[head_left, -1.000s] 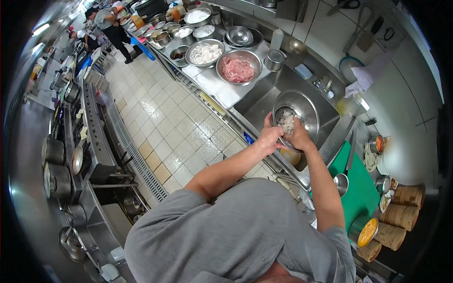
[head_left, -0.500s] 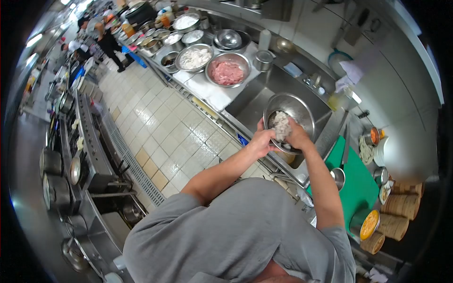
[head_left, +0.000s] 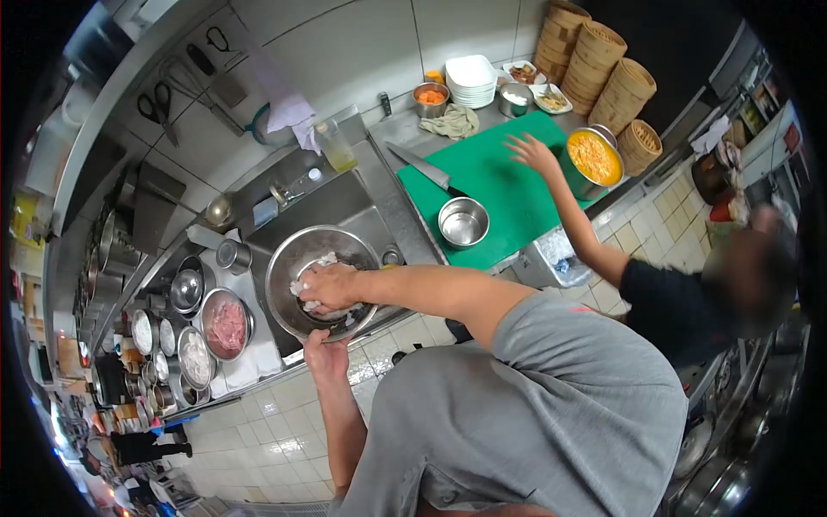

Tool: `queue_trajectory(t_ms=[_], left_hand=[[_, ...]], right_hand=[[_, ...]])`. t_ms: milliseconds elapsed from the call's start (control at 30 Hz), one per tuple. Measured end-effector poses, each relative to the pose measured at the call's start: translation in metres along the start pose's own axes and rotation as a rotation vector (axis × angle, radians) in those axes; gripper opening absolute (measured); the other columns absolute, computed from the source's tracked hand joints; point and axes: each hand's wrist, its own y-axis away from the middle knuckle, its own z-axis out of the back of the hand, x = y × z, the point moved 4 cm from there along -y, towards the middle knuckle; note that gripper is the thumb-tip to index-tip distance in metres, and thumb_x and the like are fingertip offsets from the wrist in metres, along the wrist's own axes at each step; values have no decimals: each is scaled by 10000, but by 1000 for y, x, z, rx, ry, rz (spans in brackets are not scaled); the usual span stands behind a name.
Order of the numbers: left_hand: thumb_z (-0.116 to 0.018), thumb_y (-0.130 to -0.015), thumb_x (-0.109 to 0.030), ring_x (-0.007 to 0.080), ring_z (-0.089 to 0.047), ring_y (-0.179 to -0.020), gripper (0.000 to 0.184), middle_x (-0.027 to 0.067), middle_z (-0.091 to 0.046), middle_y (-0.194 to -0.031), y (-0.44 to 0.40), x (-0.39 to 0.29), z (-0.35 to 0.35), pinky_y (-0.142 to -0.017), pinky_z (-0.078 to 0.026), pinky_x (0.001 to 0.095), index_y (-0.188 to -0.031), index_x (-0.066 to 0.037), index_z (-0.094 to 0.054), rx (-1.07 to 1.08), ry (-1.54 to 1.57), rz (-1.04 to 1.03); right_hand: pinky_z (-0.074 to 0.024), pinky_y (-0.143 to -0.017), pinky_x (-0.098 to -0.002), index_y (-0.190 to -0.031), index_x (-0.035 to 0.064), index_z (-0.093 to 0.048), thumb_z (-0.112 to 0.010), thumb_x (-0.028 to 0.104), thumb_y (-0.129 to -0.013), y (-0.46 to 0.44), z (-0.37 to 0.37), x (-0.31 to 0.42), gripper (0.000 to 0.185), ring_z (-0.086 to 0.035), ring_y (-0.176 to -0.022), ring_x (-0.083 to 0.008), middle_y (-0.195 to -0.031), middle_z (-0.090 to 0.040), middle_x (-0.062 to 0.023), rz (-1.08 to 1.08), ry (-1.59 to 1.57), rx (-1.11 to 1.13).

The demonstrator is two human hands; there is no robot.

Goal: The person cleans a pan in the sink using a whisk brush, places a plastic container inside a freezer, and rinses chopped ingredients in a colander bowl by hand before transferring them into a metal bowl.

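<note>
A large steel bowl (head_left: 284, 267) is over the sink (head_left: 366, 207), tilted a little. My left hand (head_left: 327, 351) grips its rim at the lower edge, with the thumb outside and the other fingers partly hidden under the bowl. Inside the bowl my right hand (head_left: 331, 288) presses down among wet white food pieces (head_left: 326, 260), its fingers curled into them. Left of the sink, a bowl of pink raw meat (head_left: 227, 326) and a bowl of white pieces (head_left: 196, 358) rest on a white cloth (head_left: 258, 332).
A co-worker's open hand (head_left: 532, 153) reaches over the green cutting board (head_left: 508, 202). A knife (head_left: 422, 166), an empty steel pot (head_left: 463, 221) and a pot of orange-yellow food (head_left: 594, 158) are there. Bamboo steamers (head_left: 597, 65) and stacked white dishes (head_left: 471, 79) stand behind.
The view has swung to the right, bringing a co-worker in a dark shirt into sight. My right hand is still in the bowl, and my left still holds its rim.
</note>
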Motion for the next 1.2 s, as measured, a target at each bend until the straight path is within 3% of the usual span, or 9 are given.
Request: queue_trajectory(t_ms=[267,400,467,533,667,733,767,1000,1200], left_hand=[[-550,-746,-35,357,-590,-1186,591,141,-595,-1301,-3,13,20,-960,-484,639,-1334,-78,-518,3,3,12],[-551,-763,-27,380,-615,-1116,639,133,-581,-1268,8,12,11,-849,-541,634,-1385,-85,-420,-49,22,-45],[-516,-771,7,376,-592,-1142,731,140,-512,-1314,1,10,25,-808,-563,639,-1434,-216,-306,-8,29,-63],[-500,-777,12,374,-615,-1106,722,149,-515,-1304,-8,3,34,-776,-590,606,-1435,-202,-294,-44,132,-104],[-489,-765,21,386,-626,-1078,711,166,-490,-1309,-17,-12,32,-763,-606,588,-1415,-192,-293,34,121,-105],[-493,-755,16,397,-622,-1085,697,166,-481,-1306,-15,-14,20,-749,-603,608,-1390,-193,-295,28,80,-118],[-515,-756,-33,376,-684,-993,648,195,-600,-1223,-9,-17,7,-734,-633,548,-1389,-63,-382,-34,21,-169],[-526,-756,-40,374,-673,-1008,642,178,-588,-1241,-13,3,-11,-717,-620,563,-1381,-103,-397,-46,10,-41],[-536,-784,-29,382,-601,-1151,612,152,-555,-1315,-24,27,-36,-896,-533,644,-1376,-127,-418,59,20,56]], right_hand=[[-485,-987,-481,-1230,188,-599,-717,287,-799,2,-20,-6,458,-571,-1177,-379,-1260,-540,-188,-47,1,-51],[-477,-998,-487,-1231,171,-599,-703,222,-794,2,-31,-10,452,-588,-1147,-409,-1282,-544,-214,-63,-83,-3],[-493,-969,-468,-1220,152,-612,-707,208,-786,-11,-35,-21,448,-597,-1117,-418,-1232,-587,-224,-50,-115,-53],[-522,-886,-420,-1146,116,-644,-719,179,-787,-22,-16,-33,372,-635,-1040,-371,-1076,-659,-210,-24,-244,-279],[-517,-765,-330,-1038,45,-661,-647,153,-827,-43,48,-33,238,-645,-809,-170,-868,-677,-89,-190,-644,-124],[-517,-757,-341,-1050,49,-663,-644,179,-830,-40,66,-31,256,-643,-798,-178,-862,-678,-98,-174,-645,-118],[-517,-749,-351,-1062,53,-665,-640,204,-833,-38,69,-31,276,-641,-786,-186,-857,-680,-107,-171,-644,-127],[-497,-731,-283,-1032,52,-665,-613,143,-852,-1,76,-45,208,-586,-778,-98,-857,-647,-12,-352,-753,-233],[-463,-594,-250,-1028,95,-672,-623,125,-883,46,75,-64,156,-553,-721,-64,-845,-635,13,-492,-920,-404]])
